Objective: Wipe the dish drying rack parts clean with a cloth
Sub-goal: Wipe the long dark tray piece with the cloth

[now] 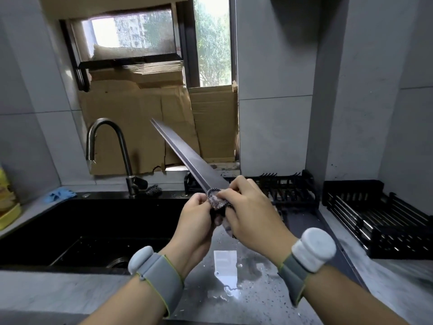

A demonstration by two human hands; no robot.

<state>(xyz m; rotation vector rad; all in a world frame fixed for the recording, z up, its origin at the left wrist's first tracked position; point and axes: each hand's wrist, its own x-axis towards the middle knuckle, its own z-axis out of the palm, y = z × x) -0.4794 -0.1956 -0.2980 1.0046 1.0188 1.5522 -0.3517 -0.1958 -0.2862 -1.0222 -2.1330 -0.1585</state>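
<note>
A long flat dark metal rack bar (182, 151) slants from my hands up and left toward the cardboard-covered window. My left hand (194, 221) grips its near end from below. My right hand (250, 212) holds a grey patterned cloth (218, 200) wrapped round the bar's near end, fingers curled over it. Two black dish rack baskets stand on the counter, one behind my hands (293, 191) and one at the right (379, 221).
A black sink (93, 226) lies at left with a curved tap (105, 146) behind it. A wet metal tray or board (234, 273) lies under my wrists. A blue cloth (59, 194) and a scourer (153, 190) sit behind the sink. Yellow containers (7, 207) stand far left.
</note>
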